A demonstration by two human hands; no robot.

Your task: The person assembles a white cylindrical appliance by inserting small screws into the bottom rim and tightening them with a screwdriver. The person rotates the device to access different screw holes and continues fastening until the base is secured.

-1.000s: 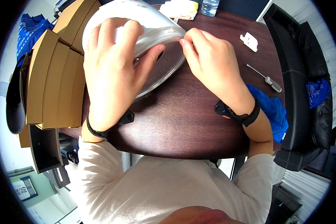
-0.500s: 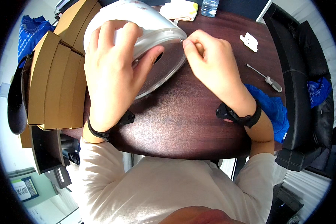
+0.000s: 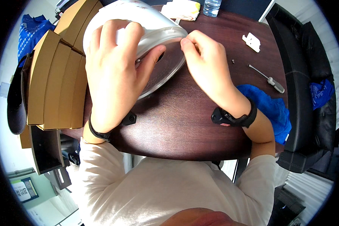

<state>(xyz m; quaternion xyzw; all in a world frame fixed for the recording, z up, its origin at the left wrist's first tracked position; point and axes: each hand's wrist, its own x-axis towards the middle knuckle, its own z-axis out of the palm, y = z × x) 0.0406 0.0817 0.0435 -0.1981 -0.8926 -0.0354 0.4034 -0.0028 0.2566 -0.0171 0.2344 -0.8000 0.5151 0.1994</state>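
A round white appliance-like vessel (image 3: 147,19) lies tipped on the table, its clear, round lid-like cover (image 3: 169,69) facing me. My left hand (image 3: 115,69) is closed round it, fingers over the white body and thumb at the cover's inner edge. My right hand (image 3: 207,56) has thumb and index finger pressed together at the right side of the rim. What those fingertips hold, if anything, is hidden. Small metal pieces, perhaps screws (image 3: 232,61), lie on the table right of my right hand.
On the right are a screwdriver (image 3: 269,80), a white plastic part (image 3: 251,42) and a blue cloth (image 3: 269,109). A water bottle (image 3: 211,7) and folded towel (image 3: 182,10) stand at the back. Cardboard boxes (image 3: 56,86) line the left; a black sofa (image 3: 301,83) is beyond the table.
My right hand has shifted slightly left along the rim, and its wrist has moved left too. The small metal pieces now show beside it. My left hand keeps its hold.
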